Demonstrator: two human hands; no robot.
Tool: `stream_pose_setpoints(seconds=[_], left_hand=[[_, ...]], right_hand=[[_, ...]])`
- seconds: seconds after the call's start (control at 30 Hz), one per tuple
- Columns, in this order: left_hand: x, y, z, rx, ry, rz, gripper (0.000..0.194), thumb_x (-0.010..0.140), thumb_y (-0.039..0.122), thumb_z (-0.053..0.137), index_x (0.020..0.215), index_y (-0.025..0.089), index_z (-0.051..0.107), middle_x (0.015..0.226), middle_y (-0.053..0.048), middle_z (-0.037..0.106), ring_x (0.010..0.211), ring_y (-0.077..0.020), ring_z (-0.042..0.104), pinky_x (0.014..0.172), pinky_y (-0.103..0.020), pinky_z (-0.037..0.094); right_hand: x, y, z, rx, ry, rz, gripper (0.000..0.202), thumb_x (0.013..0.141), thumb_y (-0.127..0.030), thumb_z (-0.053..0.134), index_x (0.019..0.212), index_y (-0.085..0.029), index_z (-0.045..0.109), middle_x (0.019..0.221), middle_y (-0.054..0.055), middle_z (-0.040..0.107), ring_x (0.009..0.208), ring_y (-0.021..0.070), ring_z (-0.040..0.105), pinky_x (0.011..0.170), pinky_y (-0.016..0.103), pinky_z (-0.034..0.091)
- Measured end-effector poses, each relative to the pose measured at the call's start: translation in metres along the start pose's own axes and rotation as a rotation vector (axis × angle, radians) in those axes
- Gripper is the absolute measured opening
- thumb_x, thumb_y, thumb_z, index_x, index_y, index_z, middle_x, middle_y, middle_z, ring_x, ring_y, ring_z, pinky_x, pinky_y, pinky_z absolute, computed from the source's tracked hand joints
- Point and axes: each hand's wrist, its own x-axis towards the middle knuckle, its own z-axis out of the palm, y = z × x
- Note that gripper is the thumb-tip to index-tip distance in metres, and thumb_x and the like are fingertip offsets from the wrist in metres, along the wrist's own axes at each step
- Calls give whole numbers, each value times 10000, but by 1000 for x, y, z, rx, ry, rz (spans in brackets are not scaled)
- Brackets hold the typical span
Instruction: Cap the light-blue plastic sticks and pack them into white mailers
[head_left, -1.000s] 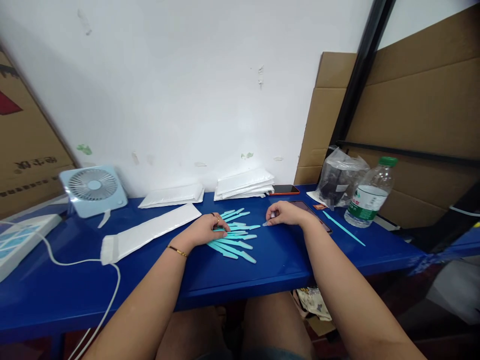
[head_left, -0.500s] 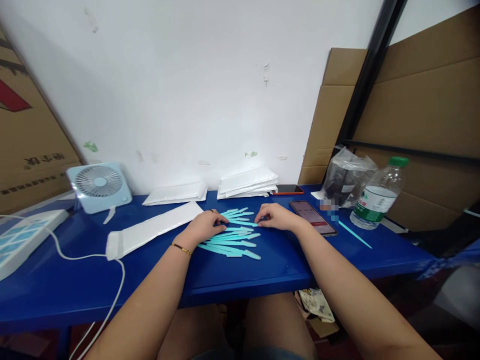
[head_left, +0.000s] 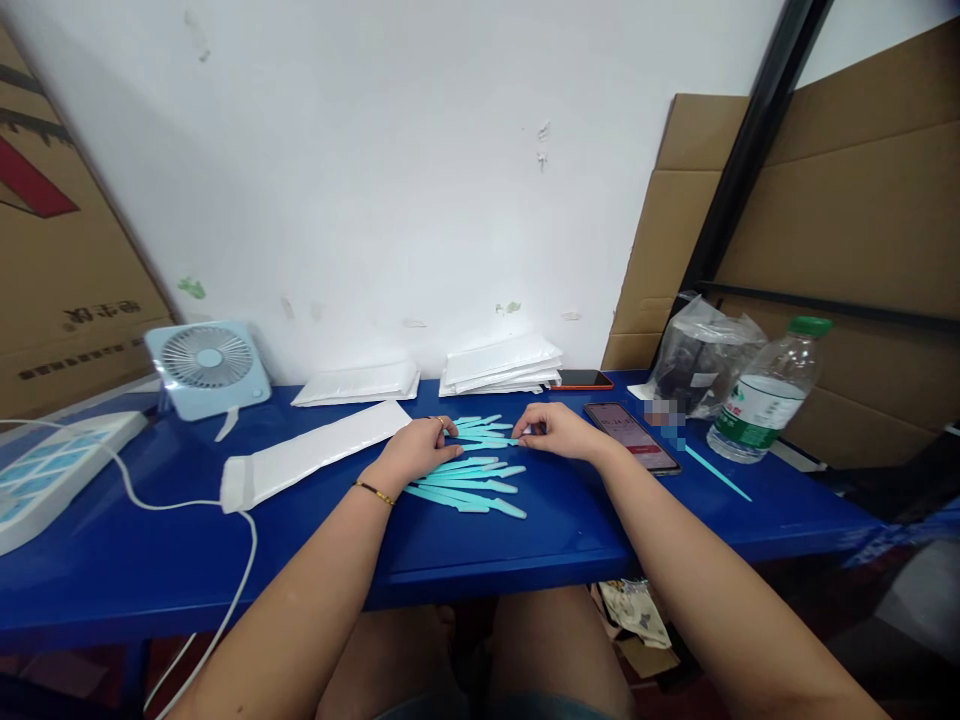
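Observation:
Several slim turquoise sticks lie fanned out on the blue table, in a front group and a back group. My left hand rests over the left ends of the sticks, its fingers bent; what its fingertips hold, if anything, is hidden. My right hand pinches the right end of a turquoise stick in the back group between thumb and fingers. A long white padded envelope lies to the left of my left hand.
Behind are two stacks of white envelopes and an orange-edged phone. A fan and white power strip sit left. Rightward are a lit phone, a lone turquoise stick, a bottle and a bagged dark container.
The whole view has shifted slightly, so things appear a little further right. Both hands stay at the back group of sticks, with only small finger movement.

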Motion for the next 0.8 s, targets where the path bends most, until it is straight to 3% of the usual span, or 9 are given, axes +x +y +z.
stream_pose_setpoints(seconds=[0.13, 0.23, 0.33, 0.57, 0.8], left_hand=[[-1, 1, -2, -26, -26, 28, 551, 625, 642, 564, 982, 222, 574, 799, -6, 587, 674, -166, 558, 533, -242, 354], [0, 0, -2, 46, 79, 14, 482, 685, 591, 537, 991, 221, 576, 799, -15, 580, 719, -179, 557, 571, -254, 356], [2, -1, -2, 48, 135, 14, 423, 760, 552, 466, 1017, 231, 568, 816, -17, 583, 732, -178, 553, 580, -255, 354], [1, -5, -3, 82, 72, 10, 502, 662, 587, 570, 1023, 238, 579, 873, -23, 584, 761, -191, 562, 615, -259, 378], [1, -3, -14, 12, 151, -55, 406, 751, 527, 484, 992, 219, 597, 879, -31, 596, 734, -173, 552, 596, -262, 379]], right_hand=[[-1, -5, 2, 70, -98, -32, 276, 680, -396, 667, 859, -188, 698, 821, 34, 591, 664, 121, 513, 600, 225, 397], [0, -5, 4, 53, -150, -30, 264, 652, -392, 688, 821, -189, 700, 810, 31, 597, 672, 126, 520, 598, 222, 399], [0, -4, 3, 30, -109, 4, 229, 688, -382, 655, 786, -180, 700, 795, 33, 600, 679, 126, 524, 610, 224, 398], [-1, -11, 4, 72, -204, -27, 311, 622, -449, 694, 771, -176, 692, 768, 20, 596, 637, 116, 504, 562, 214, 378], [0, -3, 5, -13, 11, 49, 219, 698, -370, 630, 746, -160, 671, 730, 29, 607, 635, 121, 508, 582, 221, 368]])
